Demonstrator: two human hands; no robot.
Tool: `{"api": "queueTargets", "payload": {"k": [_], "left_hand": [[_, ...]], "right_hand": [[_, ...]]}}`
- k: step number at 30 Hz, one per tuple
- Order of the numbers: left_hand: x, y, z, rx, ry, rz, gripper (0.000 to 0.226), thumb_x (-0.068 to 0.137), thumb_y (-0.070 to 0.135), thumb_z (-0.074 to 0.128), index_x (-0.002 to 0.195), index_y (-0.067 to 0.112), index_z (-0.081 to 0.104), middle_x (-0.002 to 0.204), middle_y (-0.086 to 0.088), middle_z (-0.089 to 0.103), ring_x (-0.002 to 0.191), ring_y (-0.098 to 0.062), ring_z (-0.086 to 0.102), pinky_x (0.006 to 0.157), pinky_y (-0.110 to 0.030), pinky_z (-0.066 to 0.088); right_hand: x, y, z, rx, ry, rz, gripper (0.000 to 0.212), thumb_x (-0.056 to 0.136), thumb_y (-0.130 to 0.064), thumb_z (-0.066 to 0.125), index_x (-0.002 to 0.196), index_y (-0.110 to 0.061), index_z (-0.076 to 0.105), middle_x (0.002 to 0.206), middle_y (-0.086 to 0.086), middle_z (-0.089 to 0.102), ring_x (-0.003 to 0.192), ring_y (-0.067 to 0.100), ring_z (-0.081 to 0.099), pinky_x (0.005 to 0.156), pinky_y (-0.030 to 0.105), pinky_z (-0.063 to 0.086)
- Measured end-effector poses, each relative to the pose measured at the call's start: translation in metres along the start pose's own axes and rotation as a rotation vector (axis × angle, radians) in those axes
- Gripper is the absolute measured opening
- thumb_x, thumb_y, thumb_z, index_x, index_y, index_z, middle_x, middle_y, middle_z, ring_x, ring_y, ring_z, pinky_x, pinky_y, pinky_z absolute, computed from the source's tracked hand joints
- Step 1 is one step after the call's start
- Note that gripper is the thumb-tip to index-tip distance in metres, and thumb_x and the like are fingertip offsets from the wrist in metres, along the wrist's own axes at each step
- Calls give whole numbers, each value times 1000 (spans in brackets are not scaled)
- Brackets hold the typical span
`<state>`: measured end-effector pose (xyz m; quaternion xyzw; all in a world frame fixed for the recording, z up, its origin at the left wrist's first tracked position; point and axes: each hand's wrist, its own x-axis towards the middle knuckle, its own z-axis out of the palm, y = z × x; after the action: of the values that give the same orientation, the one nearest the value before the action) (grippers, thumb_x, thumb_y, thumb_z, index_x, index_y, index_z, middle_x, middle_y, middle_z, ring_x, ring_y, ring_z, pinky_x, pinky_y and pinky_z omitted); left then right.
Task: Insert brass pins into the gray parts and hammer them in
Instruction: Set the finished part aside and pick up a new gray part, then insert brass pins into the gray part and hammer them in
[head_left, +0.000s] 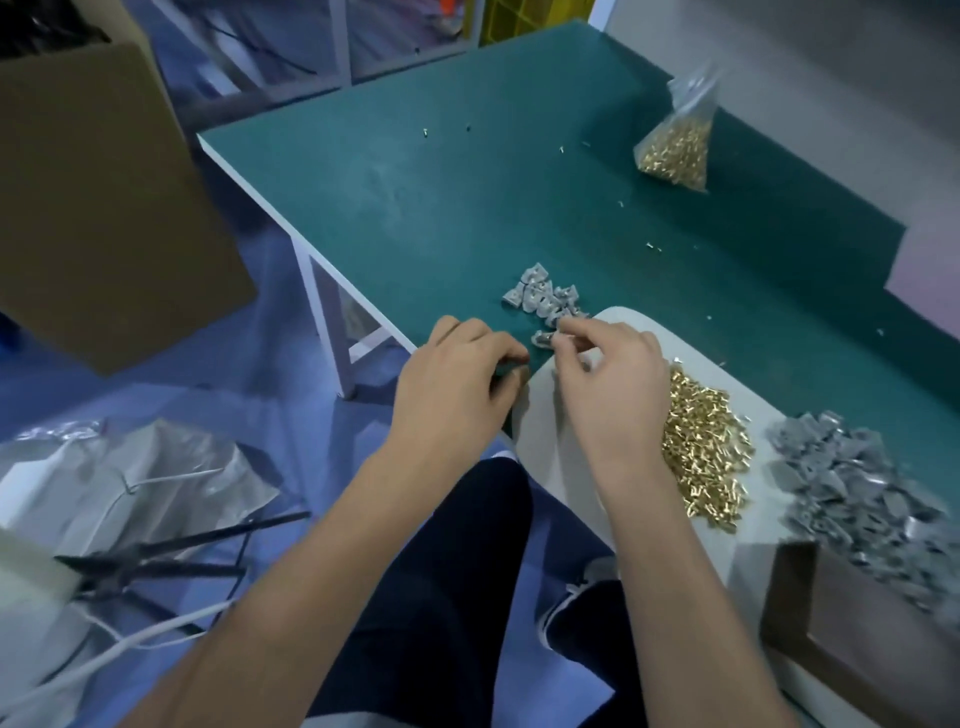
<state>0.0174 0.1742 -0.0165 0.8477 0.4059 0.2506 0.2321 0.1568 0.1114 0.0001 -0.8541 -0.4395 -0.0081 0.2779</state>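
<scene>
Brass pins lay heaped on the white board beside the loose gray parts, within easy reach. The right hand pinched one gray part at the board's far edge, probably setting it by the small pile on the green table. The left hand was curled; whether it held anything I could not tell.

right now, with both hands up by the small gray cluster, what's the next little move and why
Probably seat a pin into the gray part that the right hand pinches at its fingertips. The left hand is curled close beside it, but whether it holds a pin is too small to tell. If not, the loose brass pin pile lies just right of the right wrist.
</scene>
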Motion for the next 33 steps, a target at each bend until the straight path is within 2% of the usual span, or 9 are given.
{"api": "queueTargets", "payload": {"k": [3,6,8,10,14,17,21,28,33], "left_hand": [[-10,15,3,-117,-157,84,16,90,32,64,106,35,69,95,14,61,95,-11,50,73,-34,48],[-17,39,17,-81,-316,223,27,89,36,63,116,38,66,100,14,61,100,-10,50,73,-29,43],[-19,53,26,-60,-343,282,32,88,33,66,119,37,66,104,13,61,105,-11,48,73,-28,40],[-18,63,34,-74,-380,294,21,90,32,67,111,33,72,101,11,62,105,-13,49,78,-31,44],[-14,69,44,-92,-362,277,8,94,28,64,92,27,72,93,10,61,99,-13,51,79,-38,46],[-15,69,44,-75,-359,297,8,96,31,61,102,33,66,95,15,57,99,-9,48,76,-32,42],[-18,68,40,2,-423,405,32,91,38,68,122,42,62,104,20,59,104,-6,47,75,-30,42],[-23,83,50,-92,-327,368,9,89,28,69,94,35,73,94,18,65,96,-8,52,75,-33,47],[-21,85,54,-10,-328,429,9,93,25,63,96,32,68,96,15,60,100,-7,48,74,-30,44]], "right_hand": [[-24,23,-23,26,106,38,14,95,-26,64,100,-27,77,97,-8,75,93,23,56,83,36,44],[-52,50,-49,-44,129,100,12,95,-25,65,98,-26,76,98,-10,75,90,20,56,80,31,36],[-68,66,-65,-88,143,139,12,95,-24,66,99,-25,77,99,-8,75,92,24,58,81,32,37],[-81,78,-79,-83,165,184,12,93,-21,67,99,-24,78,99,-5,75,95,26,58,86,38,44],[-94,86,-92,-20,159,205,12,95,-20,67,100,-20,78,98,-4,73,97,26,59,91,47,46],[-98,84,-97,-29,193,187,11,96,-22,67,99,-22,77,96,-6,72,96,25,59,90,49,47],[-100,86,-99,-14,172,190,12,97,-22,65,100,-22,77,97,-6,73,97,24,58,91,49,47],[-99,84,-88,7,129,184,13,96,-23,64,97,-26,76,99,-9,73,97,22,56,92,41,46],[-99,91,-95,253,171,204,13,97,-15,64,97,-20,77,95,-9,72,95,15,62,90,37,50]]}}
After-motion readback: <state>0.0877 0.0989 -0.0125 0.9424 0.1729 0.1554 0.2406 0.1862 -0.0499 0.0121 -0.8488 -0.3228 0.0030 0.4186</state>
